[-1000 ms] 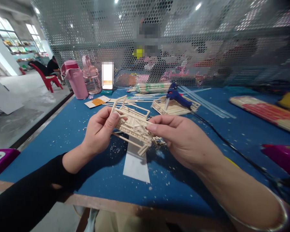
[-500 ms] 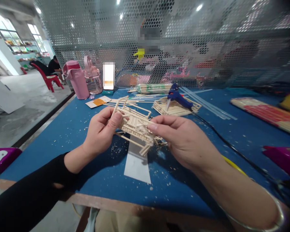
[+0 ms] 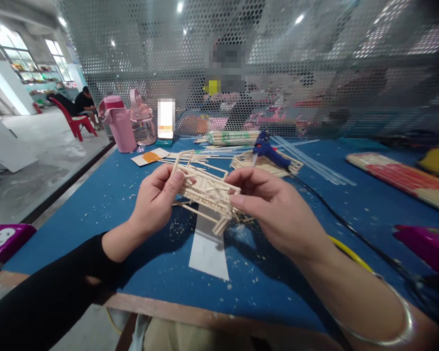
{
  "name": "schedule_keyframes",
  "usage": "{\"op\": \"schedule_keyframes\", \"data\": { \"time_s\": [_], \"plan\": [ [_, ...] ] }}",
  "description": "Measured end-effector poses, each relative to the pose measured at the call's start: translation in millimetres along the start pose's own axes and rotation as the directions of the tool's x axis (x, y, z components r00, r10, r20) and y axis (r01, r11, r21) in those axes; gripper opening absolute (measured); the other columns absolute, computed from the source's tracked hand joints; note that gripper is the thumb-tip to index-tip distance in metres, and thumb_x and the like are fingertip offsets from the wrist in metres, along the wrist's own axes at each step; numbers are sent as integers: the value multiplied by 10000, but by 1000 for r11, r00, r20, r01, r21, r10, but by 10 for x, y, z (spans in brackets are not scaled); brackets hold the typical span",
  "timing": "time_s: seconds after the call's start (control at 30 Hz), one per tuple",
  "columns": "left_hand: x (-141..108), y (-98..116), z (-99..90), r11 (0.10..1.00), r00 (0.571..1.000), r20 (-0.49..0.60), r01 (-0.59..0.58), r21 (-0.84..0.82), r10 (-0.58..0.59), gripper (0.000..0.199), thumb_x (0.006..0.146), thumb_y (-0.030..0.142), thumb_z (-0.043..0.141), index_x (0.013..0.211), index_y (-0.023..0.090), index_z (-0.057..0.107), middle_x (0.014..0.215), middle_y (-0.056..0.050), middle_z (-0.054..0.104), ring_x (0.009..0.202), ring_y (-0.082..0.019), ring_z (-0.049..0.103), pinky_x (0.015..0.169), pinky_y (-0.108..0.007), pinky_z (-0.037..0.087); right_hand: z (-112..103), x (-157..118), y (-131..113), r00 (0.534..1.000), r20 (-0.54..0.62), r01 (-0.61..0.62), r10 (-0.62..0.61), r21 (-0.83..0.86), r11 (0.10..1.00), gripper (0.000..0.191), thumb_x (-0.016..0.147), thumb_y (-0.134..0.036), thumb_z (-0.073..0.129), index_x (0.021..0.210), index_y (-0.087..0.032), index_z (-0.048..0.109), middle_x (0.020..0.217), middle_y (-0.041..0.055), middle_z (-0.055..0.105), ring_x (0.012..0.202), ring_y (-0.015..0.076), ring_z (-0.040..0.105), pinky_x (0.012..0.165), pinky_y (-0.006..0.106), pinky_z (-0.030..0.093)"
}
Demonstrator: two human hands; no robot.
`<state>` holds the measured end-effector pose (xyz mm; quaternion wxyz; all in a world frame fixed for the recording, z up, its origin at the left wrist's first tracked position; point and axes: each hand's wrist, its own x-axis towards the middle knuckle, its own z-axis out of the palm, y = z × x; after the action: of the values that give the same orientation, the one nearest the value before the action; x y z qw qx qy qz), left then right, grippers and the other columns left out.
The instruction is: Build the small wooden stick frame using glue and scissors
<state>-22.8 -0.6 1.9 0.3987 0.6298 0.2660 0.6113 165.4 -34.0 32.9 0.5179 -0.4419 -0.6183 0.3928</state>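
Note:
A small model built of pale wooden sticks [image 3: 205, 191] is held up over the blue table, tilted down toward the right. My left hand [image 3: 157, 195] grips its left end, the thumb pressed on top near an upright stick frame. At the right end is my right hand [image 3: 274, 204], thumb and index finger parted around a stick's tip; whether they touch it is hard to tell. Below the model lies a white paper strip [image 3: 208, 256], with short stick pieces [image 3: 243, 217] beside it.
A blue glue gun [image 3: 272, 153] rests on a flat stick panel [image 3: 241, 163], its black cord running right. Behind are loose sticks, clear glue sticks [image 3: 310, 161], a lit phone [image 3: 166, 119] and a pink jug [image 3: 119, 124]. Bundled sticks [image 3: 398, 178] lie right. A perforated screen [image 3: 149, 53] stands behind.
My right thumb and index finger have spread from a pinch at the model's right end. My left hand keeps its hold, and the model has hardly moved.

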Motion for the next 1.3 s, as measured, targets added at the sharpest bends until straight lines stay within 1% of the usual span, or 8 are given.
{"op": "schedule_keyframes", "data": {
  "time_s": [0.23, 0.47, 0.67, 0.77, 0.83, 0.9, 1.07, 1.3],
  "plan": [
    [29, -120, 1, 990, 992, -112, 45, -133, -60, 300, 858, 491, 597, 887, 202, 669, 690, 22, 578, 624, -95, 508, 636, -225, 440, -3, 10, -25, 995, 32, 101, -98, -119, 988, 119, 730, -313, 656, 749, -202, 618, 713, -8, 589, 656, 115, 522, 638, 255, 442],
    [49, -46, 10, 985, 992, -44, 113, -131, -120, 305, 808, 487, 660, 870, 189, 677, 773, 5, 626, 717, -100, 547, 725, -232, 455, -24, 115, -77, 998, -39, 40, -48, -190, 981, 133, 756, -332, 593, 715, -207, 613, 697, 7, 548, 645, 129, 479, 575, 254, 414],
    [65, -128, -4, 979, 977, -212, 61, 195, -19, 321, 889, 471, 528, 992, 179, 609, 960, -78, 637, 910, -193, 592, 840, -361, 485, 27, 203, -157, 997, 33, 80, -73, -265, 961, 182, 788, -376, 578, 740, -201, 590, 686, 4, 531, 621, 124, 460, 562, 256, 405],
    [80, -128, -44, 849, 910, -323, -56, 525, 259, 425, 898, 461, 507, 1211, 173, 510, 1268, -161, 551, 1209, -266, 490, 1030, -482, 377, 30, 246, -170, 990, 107, 119, -89, -318, 940, 202, 813, -386, 544, 750, -196, 570, 679, -1, 522, 620, 124, 461, 579, 266, 398],
    [90, -65, -79, 690, 890, -159, -207, 694, 427, 420, 914, 445, 481, 1235, 177, 517, 1365, -166, 508, 1312, -276, 413, 1105, -524, 274, 26, 264, -189, 978, 165, 181, -128, -368, 912, 196, 827, -366, 518, 740, -195, 556, 691, 2, 530, 638, 128, 472, 606, 275, 394],
    [99, 22, -109, 584, 909, 49, -307, 751, 415, 289, 947, 385, 434, 1108, 222, 610, 1239, -94, 631, 1248, -252, 496, 1134, -571, 178, 27, 272, -215, 960, 211, 258, -182, -426, 867, 184, 831, -334, 503, 717, -195, 544, 697, 4, 532, 650, 129, 472, 623, 282, 382],
    [120, 132, -138, 639, 937, 241, -349, 686, 253, 297, 950, 324, 419, 831, 191, 657, 800, -26, 722, 773, -166, 648, 1036, -507, 349, 63, 256, -231, 966, 215, 227, -145, -430, 874, 171, 812, -330, 509, 710, -196, 541, 665, -7, 498, 618, 124, 438, 595, 286, 357],
    [164, 154, -137, 711, 907, 319, -416, 568, 276, 230, 881, 326, 540, 788, 182, 694, 663, -34, 674, 639, -150, 581, 639, -263, 414, 84, 260, -171, 989, 135, 110, -66, -350, 930, 146, 726, -341, 604, 757, -199, 592, 719, 2, 570, 668, 141, 508, 637, 299, 399]
  ]
}}
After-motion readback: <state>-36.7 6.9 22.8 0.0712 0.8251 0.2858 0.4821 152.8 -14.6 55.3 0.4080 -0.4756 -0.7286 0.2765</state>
